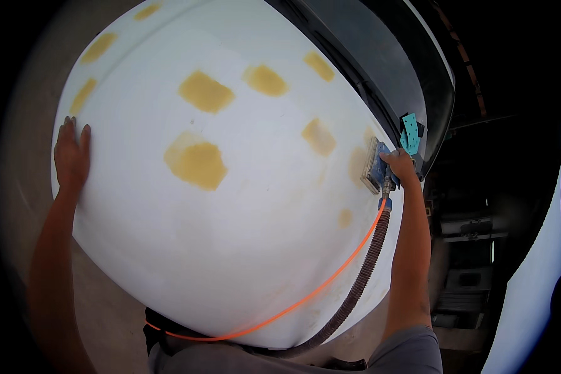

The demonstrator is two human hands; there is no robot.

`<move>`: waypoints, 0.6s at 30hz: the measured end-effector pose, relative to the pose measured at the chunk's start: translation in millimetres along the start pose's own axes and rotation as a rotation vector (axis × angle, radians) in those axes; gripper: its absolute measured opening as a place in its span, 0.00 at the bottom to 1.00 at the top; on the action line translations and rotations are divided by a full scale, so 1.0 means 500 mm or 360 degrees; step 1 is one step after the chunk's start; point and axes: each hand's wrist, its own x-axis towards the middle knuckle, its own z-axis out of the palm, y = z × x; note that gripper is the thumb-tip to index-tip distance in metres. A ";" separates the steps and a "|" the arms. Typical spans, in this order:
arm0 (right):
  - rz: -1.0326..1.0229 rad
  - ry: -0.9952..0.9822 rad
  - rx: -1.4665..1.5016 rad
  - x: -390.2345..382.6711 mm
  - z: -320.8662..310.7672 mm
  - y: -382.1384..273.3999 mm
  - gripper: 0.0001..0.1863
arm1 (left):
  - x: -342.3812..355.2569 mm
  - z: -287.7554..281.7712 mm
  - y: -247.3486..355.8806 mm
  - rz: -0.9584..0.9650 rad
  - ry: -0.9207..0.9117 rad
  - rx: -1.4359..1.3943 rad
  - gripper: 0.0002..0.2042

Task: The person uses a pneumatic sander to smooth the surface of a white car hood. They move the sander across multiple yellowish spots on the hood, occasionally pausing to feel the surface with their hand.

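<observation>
A white car hood (249, 249) fills the middle of the view, marked with several yellow filler patches (204, 92). My right hand (400, 166) is wrapped round a blue pneumatic sander (380, 163) near the windshield side of the hood. The sander's flat pad stands tilted beside a faded patch (357, 167); I cannot tell whether it touches the surface. From its lower end run a thin orange air hose (318, 290) and a ribbed dark dust hose (361, 282). At the hood's left edge my left hand (72, 156) lies flat, fingers stretched out, holding nothing.
Green perforated sanding sheets (410, 133) rest at the base of the dark windshield (380, 43), beside the wiper. Both hoses cross the hood toward my body. Dark shelving or equipment (470, 280) stands off to the right. Grey floor (34, 124) shows at the left.
</observation>
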 end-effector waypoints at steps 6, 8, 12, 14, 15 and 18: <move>0.0012 -0.0135 0.0029 0.012 -0.014 -0.038 0.48 | -0.006 -0.013 0.013 -0.0019 -0.0016 -0.0023 0.32; -0.0066 -0.0023 -0.0049 -0.032 0.010 -0.045 0.49 | -0.010 -0.016 0.006 -0.0036 -0.0008 -0.0025 0.32; -0.0060 0.0010 -0.0106 -0.020 0.011 -0.014 0.50 | -0.003 -0.004 -0.015 -0.0021 -0.0008 -0.0031 0.33; 0.0045 0.0070 0.0064 0.032 0.002 0.047 0.47 | 0.011 0.015 -0.001 0.0015 -0.0020 -0.0060 0.33; 0.0065 0.0000 0.0119 0.053 -0.005 0.047 0.46 | 0.010 0.021 -0.001 0.0025 -0.0023 -0.0064 0.33; 0.0107 -0.0140 0.0186 0.055 -0.006 0.019 0.52 | 0.003 0.016 -0.002 0.0007 -0.0028 -0.0022 0.33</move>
